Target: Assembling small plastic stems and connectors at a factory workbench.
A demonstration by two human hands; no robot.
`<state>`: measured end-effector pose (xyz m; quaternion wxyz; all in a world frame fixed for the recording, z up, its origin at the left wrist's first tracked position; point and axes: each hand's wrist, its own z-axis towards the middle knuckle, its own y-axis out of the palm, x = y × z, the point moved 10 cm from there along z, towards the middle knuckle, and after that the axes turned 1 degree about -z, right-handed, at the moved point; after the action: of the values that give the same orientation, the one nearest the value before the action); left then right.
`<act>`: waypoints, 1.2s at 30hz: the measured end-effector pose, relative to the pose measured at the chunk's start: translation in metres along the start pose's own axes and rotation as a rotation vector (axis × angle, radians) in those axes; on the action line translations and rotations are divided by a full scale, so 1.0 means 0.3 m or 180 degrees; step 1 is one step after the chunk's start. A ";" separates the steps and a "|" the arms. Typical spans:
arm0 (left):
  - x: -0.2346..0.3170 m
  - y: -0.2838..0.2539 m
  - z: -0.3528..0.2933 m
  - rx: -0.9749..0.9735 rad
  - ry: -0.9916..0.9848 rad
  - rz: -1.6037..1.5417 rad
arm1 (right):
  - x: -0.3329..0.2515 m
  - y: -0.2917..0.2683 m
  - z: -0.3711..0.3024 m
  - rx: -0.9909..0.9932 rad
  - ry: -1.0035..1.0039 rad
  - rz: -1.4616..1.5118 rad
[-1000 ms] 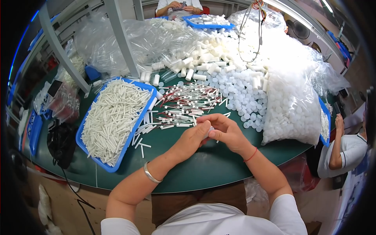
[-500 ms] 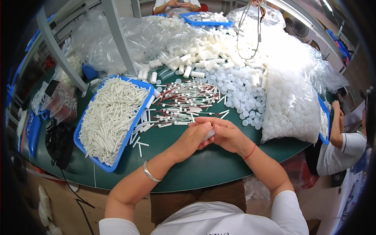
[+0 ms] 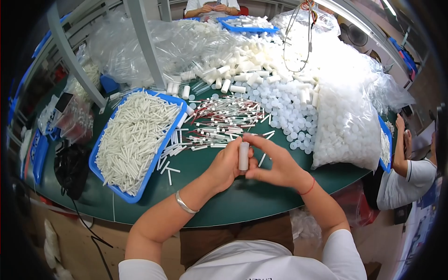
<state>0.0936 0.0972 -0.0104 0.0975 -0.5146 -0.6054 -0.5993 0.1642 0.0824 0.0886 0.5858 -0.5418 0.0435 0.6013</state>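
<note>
A short whitish cylinder (image 3: 243,157) stands nearly upright in my left hand (image 3: 225,164), whose fingers are wrapped round it. My right hand (image 3: 279,164) is just to the right, its index finger and thumb spread apart near the cylinder's top and bottom ends. Whether those fingertips touch it is hard to tell. Beyond my hands lies a heap of thin white sticks with red wires (image 3: 226,116). Round translucent caps (image 3: 298,126) are scattered to the right of that heap.
At left stands a blue tray (image 3: 132,199) full of white sticks. White foam cylinders (image 3: 238,88) and clear plastic tubes (image 3: 200,37) pile up farther back. A bulging clear bag (image 3: 347,135) sits at right. A metal post (image 3: 148,46) rises at back left. Co-workers sit at the far side and right.
My right hand has drawn back and its fingers have parted. The cylinder, mostly covered before, now shows upright in my left hand.
</note>
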 end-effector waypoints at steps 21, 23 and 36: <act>-0.186 0.174 -0.081 -0.0830 -0.0135 0.1944 | -0.122 -0.153 -0.707 0.1239 0.1311 -0.0880; -0.032 0.116 -0.053 -0.0019 0.0497 0.2605 | -0.047 -0.183 -0.898 0.1450 0.2106 -0.0857; 0.234 0.031 -0.082 0.0171 0.2635 0.5494 | 0.083 -0.078 -1.135 0.0179 0.3175 -0.0496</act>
<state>0.0565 0.1101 0.0535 0.7237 -0.5283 0.0516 -0.4411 0.3932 -0.1278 -0.0546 0.5512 -0.7487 0.2937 0.2222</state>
